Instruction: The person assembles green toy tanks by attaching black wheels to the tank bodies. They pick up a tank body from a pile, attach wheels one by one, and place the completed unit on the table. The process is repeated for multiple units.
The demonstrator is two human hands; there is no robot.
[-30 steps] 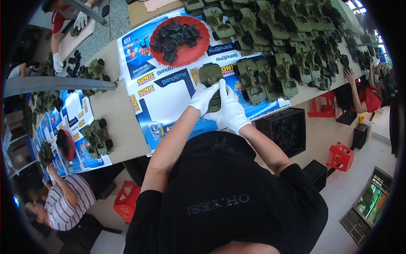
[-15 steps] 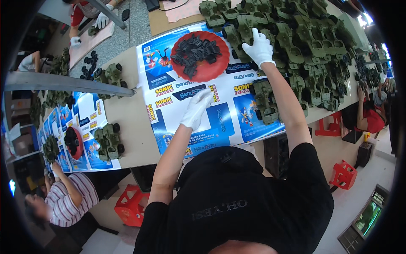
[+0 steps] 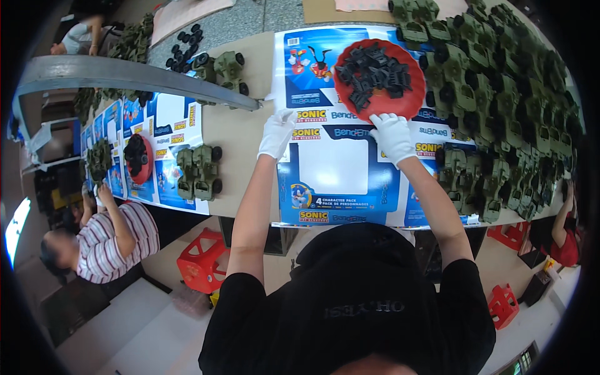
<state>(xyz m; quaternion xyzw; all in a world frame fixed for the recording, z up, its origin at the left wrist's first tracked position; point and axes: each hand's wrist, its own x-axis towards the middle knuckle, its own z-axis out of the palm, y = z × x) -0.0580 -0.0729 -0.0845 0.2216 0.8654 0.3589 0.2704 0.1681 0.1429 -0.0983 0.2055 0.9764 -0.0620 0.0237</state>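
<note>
Here's the red dish (image 3: 404, 104), round with a scalloped rim, sitting flat toward the far side of the blue-and-white printed sheet (image 3: 334, 165). Piled inside: small black parts (image 3: 375, 72), angular, jumbled every which way, bare red showing along the near edge.

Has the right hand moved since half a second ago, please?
Yes: against the printed sheet, the right hand moved left and toward the wearer, from green vehicles to the near rim of the red plate.

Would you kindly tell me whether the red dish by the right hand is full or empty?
Partly filled: black parts are heaped in the red dish, while bare red shows near the right hand.
</note>
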